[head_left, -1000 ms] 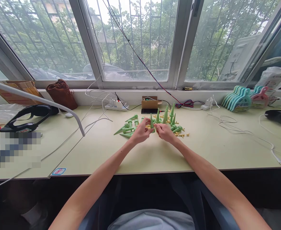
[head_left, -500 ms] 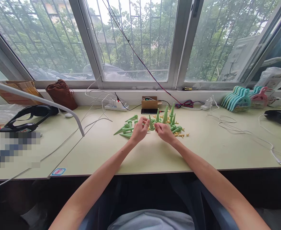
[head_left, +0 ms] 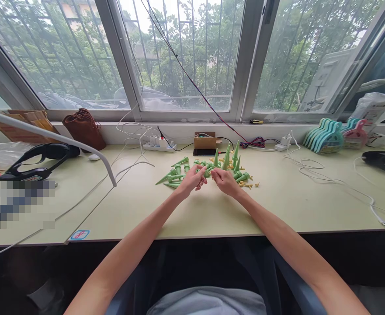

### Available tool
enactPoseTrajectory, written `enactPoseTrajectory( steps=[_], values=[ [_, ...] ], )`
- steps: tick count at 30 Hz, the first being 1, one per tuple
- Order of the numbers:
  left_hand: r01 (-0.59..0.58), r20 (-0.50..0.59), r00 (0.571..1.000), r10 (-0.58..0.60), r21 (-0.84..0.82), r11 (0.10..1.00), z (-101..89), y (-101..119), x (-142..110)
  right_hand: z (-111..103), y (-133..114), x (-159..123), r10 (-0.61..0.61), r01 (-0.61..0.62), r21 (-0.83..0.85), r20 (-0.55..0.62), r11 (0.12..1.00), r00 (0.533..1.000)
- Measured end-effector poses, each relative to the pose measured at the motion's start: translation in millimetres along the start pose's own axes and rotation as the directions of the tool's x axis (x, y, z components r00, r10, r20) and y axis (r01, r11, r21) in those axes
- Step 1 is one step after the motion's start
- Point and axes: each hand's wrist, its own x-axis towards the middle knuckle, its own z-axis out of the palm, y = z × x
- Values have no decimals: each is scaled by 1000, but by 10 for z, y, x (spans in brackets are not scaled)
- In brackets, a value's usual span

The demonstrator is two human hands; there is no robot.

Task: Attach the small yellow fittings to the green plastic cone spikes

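My left hand [head_left: 193,178] is closed, its thumb and fingers pinched near the end of a green cone-shaped spike [head_left: 206,173], most of which the fingers hide. Just to its right, my right hand [head_left: 224,180] is closed too, fingertips pressed together around something too small to make out. Several green spikes stand upright [head_left: 226,158] behind my right hand. Others lie on their sides [head_left: 175,177] left of my left hand. Small yellow pieces [head_left: 245,185] are scattered to the right of my right hand.
The pale desk [head_left: 208,214] runs below a window. A small cardboard box [head_left: 204,142] and a dark phone [head_left: 205,152] sit behind the spikes. White cables [head_left: 330,177] trail at right; a white curved bar [head_left: 81,146] crosses the left. Teal hangers [head_left: 325,134] stand at back right.
The green spike that stood point-up between my hands no longer shows upright. My left hand has turned, and its lower fingers now show beneath. The right hand has barely moved.
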Motion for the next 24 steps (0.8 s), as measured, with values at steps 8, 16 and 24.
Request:
enactPoseTrajectory(
  steps=[8,16,24],
  values=[
    [-173,49,985,166,178,969,-12,-29,-34,-14,-23,4,80,-80,77,1,994,997],
    [-428,15,876,482,485,763,-13,-104,3,10,-21,16,142,-145,220,29,965,989],
    [-378,-50,902,429,388,841,25,-85,11,20,-54,18,128,-124,265,0,956,992]
  ],
)
